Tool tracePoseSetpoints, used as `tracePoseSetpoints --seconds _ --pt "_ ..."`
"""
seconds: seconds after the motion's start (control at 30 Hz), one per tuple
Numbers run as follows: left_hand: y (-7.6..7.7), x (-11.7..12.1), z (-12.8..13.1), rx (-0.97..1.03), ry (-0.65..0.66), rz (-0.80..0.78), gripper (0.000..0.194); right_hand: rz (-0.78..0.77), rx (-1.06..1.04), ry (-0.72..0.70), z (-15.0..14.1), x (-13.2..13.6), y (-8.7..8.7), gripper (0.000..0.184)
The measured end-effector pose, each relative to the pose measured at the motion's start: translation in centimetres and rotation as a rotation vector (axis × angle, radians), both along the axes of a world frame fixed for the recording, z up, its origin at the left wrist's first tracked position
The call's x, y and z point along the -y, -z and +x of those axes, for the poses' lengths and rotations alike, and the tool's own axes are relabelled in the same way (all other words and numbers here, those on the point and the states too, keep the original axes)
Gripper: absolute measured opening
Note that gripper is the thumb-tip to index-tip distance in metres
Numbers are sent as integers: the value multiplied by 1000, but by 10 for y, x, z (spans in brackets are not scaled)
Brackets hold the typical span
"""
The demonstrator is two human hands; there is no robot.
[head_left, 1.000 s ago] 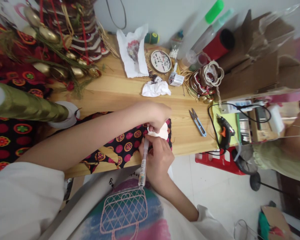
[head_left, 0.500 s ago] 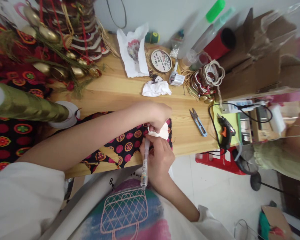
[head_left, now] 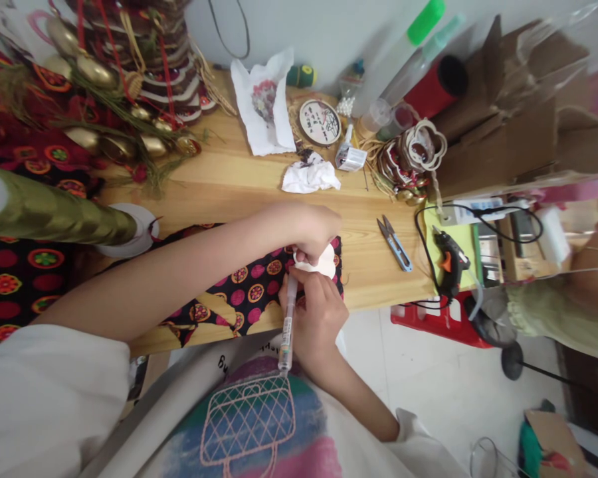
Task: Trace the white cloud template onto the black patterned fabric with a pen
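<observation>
A white flower-shaped piece (head_left: 327, 261) with a scalloped edge lies over the patterned black cloth (head_left: 244, 285) near the table's front. My left hand (head_left: 317, 232) is closed on its far side, the fingertips pinching its edge. Just below, my right hand (head_left: 321, 312) grips a clear-barrelled pen (head_left: 288, 325). The pen's back end points toward my shirt, and its tip is hidden among my fingers at the piece. Both hands almost touch, covering much of the piece.
Blue thread snips (head_left: 395, 243) and a black glue gun (head_left: 451, 264) with a looping cable lie to the right. Crumpled tissue (head_left: 311, 174), a small glue bottle (head_left: 351, 155) and a round lettered wood disc (head_left: 319, 122) sit behind. A ribbon roll (head_left: 54, 206) stands at left.
</observation>
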State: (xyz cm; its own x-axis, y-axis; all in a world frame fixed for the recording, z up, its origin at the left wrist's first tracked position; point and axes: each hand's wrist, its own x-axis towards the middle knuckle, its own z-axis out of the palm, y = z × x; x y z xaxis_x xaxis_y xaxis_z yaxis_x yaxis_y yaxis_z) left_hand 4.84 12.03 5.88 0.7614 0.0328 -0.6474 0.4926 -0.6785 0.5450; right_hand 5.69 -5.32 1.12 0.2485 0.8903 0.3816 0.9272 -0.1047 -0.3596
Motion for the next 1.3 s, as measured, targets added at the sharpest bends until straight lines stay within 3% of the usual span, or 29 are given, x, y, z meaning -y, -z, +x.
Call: tracePoseSetpoints --seconds 0.37,0.93,1.3 --pt "-3 0 -1 42 61 39 18 21 -1 -3 1 1 4 16" --pt "0 0 -1 44 33 8 10 17 -13 -29 2 2 5 18" --pt "0 1 -1 -4 17 25 20 20 -80 -117 5 8 0 12"
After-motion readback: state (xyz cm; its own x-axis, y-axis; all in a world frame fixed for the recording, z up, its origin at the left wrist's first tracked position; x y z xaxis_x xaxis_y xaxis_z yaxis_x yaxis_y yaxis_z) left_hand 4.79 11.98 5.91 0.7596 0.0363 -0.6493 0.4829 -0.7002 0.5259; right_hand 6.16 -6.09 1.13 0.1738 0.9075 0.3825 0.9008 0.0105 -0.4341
